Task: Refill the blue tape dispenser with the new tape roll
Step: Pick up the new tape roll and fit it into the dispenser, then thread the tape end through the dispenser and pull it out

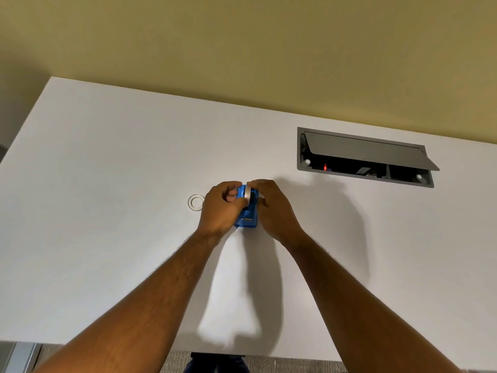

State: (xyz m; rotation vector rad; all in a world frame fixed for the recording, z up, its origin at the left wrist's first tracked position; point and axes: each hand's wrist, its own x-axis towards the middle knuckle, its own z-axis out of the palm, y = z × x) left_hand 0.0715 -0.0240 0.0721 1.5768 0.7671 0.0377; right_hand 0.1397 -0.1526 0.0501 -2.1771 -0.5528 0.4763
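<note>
Item: blue dispenser [246, 216], standing on the white table [107, 157] near its middle, cutter end toward the person. Item: new roll [247, 194], seated in or just over the dispenser's cradle, its pale edge showing between the two hands; whether its hub has dropped fully home cannot be told. Left hand [222, 208]: fingers curled closed against the dispenser's left side and the roll. Right hand [271, 208]: laid against the right side, thumb by the roll; how firmly it grips cannot be told, since the fingers are hidden behind it. Item: clear ring [196, 203], flat on the table just left of the left hand (probably the spent core, judged by its bareness). Item: grey floor-box style hatch [365, 157], lid ajar, well apart to the right. Hazards, as judged: the roll may sit skewed if pressed from one side only, and then bind; the loose end may stick back onto the roll if not led to the cutter; a fingertip may catch the serrated blade; the light dispenser may slide or tip under uneven pressure; the ring may be knocked away by the left wrist.
</note>
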